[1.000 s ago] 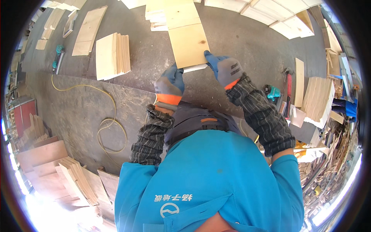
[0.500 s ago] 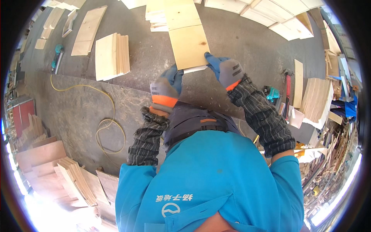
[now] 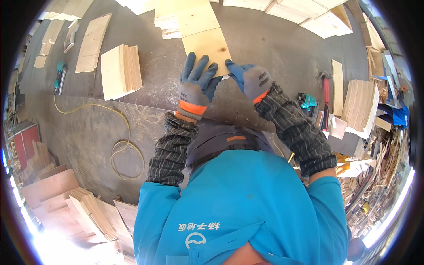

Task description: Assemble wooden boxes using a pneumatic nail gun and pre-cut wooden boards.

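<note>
A long pale wooden board (image 3: pixel 204 43) with a knot and a line across it reaches away from me over the grey bench. My left hand (image 3: pixel 196 84), in a grey and blue glove, has its fingers spread over the board's near left corner; its thumb is hard to make out. At the near right corner, my right hand (image 3: pixel 254 80) pinches the board's edge between thumb and fingers. A small white edge (image 3: pixel 225 77) shows under the board beside the right fingers.
Left of the board stands a stack of wooden panels (image 3: pixel 119 73). A teal air tool (image 3: pixel 60 75) with a yellow hose (image 3: pixel 115 108) lies farther left. On the right are a teal nailer (image 3: pixel 306 101), a red-handled hammer (image 3: pixel 325 99) and another panel stack (image 3: pixel 360 106).
My left hand has shifted from gripping the board's left corner to lying with fingers spread on its top. The right hand keeps its hold. The whole view has shifted slightly.
</note>
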A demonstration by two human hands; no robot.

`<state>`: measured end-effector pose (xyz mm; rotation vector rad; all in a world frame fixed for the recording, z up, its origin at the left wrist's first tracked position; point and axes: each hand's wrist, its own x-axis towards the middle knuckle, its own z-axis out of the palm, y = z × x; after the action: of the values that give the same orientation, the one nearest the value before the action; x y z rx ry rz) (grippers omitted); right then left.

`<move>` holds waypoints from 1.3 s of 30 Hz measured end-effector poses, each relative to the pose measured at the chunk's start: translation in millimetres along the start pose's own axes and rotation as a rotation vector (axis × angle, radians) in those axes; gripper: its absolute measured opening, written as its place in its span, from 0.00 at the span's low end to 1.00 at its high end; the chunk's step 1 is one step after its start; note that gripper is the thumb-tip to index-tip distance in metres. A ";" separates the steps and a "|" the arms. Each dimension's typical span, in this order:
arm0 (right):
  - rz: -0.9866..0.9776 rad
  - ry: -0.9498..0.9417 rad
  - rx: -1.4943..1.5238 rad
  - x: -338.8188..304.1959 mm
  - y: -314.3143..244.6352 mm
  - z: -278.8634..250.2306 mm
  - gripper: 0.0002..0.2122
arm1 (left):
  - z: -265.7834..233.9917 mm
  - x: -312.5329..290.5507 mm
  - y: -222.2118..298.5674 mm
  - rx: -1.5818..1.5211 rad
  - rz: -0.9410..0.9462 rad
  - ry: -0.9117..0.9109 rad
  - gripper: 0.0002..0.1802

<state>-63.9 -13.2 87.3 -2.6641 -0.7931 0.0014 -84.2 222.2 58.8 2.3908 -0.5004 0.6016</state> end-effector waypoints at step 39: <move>0.893 0.282 0.032 -237.3 124.3 -1.5 0.33 | 12.9 -7.4 -5.5 -0.067 0.031 0.076 0.21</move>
<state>-197.9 -235.9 22.7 -2.6628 0.4990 -0.1276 -83.8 219.5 43.2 2.2918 -0.5171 0.6761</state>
